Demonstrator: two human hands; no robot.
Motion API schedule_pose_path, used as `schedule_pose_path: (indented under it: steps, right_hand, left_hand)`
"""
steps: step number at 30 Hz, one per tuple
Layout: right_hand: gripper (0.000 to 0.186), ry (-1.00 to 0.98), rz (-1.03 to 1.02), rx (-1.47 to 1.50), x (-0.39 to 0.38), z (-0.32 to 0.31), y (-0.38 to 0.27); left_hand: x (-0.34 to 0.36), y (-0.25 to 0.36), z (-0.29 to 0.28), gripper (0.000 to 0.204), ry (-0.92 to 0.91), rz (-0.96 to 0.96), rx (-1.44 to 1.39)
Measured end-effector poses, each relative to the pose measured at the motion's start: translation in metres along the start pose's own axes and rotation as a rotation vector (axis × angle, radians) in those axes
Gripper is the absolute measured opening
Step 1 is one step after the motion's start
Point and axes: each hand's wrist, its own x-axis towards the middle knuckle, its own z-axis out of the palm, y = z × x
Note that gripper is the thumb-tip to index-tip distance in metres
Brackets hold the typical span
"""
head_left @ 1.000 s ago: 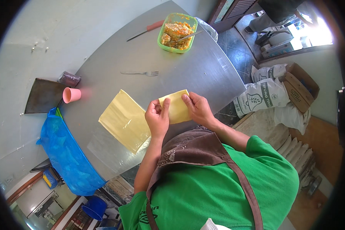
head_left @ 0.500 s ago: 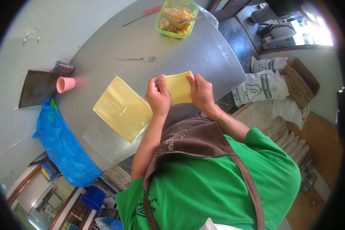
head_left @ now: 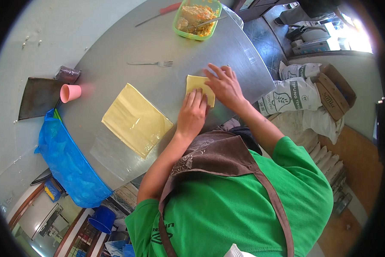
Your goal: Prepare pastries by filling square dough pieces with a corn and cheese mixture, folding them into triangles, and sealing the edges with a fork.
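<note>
A smaller folded pale yellow sheet (head_left: 194,82) lies on the steel table (head_left: 124,43), with my left hand (head_left: 192,112) resting on it, fingers stretched over it. My right hand (head_left: 224,88) hovers at the sheet's right side with fingers apart, some near or on its edge. Left of both hands, a larger stack of yellow sheets (head_left: 134,120) lies on a clear plastic film (head_left: 107,154). A fork (head_left: 152,64) lies beyond the stack. At the far side stands a green container (head_left: 196,21) of orange-yellow food with a utensil in it.
A red-handled knife (head_left: 167,9), pink cup (head_left: 70,93), dark tray (head_left: 40,98) and blue plastic sheet (head_left: 72,162) are around the table. Printed white sacks (head_left: 286,96) and a cardboard box (head_left: 336,92) sit right. Another person (head_left: 310,13) is by the bright doorway.
I had held the smaller sheet raised between both hands. It now lies on the table, my left hand flat on it and my right hand's fingers opened and moved farther forward.
</note>
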Motion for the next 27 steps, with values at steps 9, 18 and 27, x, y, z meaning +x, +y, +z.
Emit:
schedule_pose_path:
  steps: [9, 18, 27]
  right_hand:
    - [0.026, -0.155, 0.104, 0.117, 0.015, 0.034, -0.008]
    - [0.038, -0.2, 0.042, -0.15, 0.03, 0.048, -0.011]
    - [0.027, 0.032, 0.017, 0.07, 0.042, 0.03, 0.017]
  left_hand:
    - [-0.015, 0.007, 0.025, 0.05, -0.108, -0.008, 0.063]
    - [-0.017, 0.009, 0.028, 0.054, -0.134, -0.046, 0.047]
    - [-0.017, 0.001, 0.018, 0.044, -0.051, -0.073, -0.106]
